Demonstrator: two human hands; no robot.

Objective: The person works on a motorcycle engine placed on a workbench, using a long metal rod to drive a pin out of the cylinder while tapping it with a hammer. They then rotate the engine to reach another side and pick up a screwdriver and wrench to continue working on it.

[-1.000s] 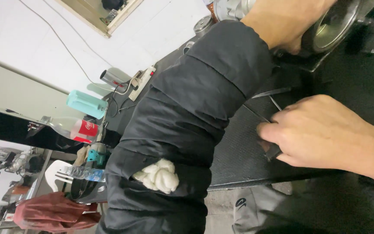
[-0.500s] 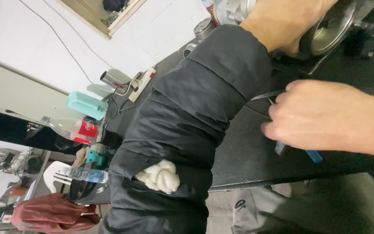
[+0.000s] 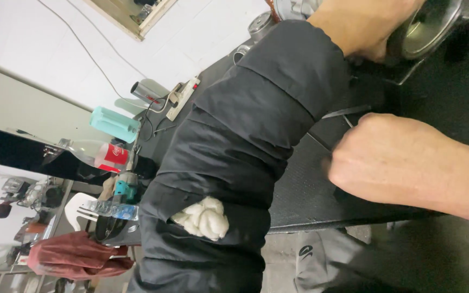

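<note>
We are reading the bench from its left end: a teal container (image 3: 114, 123) is lying on its side next to a clear bottle with a red label (image 3: 94, 154), a white power strip (image 3: 183, 97) is running diagonally toward the wall, and a dark red cloth (image 3: 77, 255) is slumping below them, all well apart from the work. Across the middle, our black padded sleeve (image 3: 245, 163) is showing white stuffing (image 3: 204, 217) through a tear. At its far end our left hand (image 3: 367, 27) is pressing against a round metal part (image 3: 427, 27), seemingly steadying it; we cannot tell how its fingers are set. To the right, our right hand (image 3: 403, 160) is curling into a tight fist over the black textured mat (image 3: 305, 195), knuckles facing left. A thin dark strip (image 3: 346, 113) is poking out just beside the fist, long axis running roughly left to right, tilting slightly upward toward the metal part; whether the fist is gripping it is hidden.
</note>
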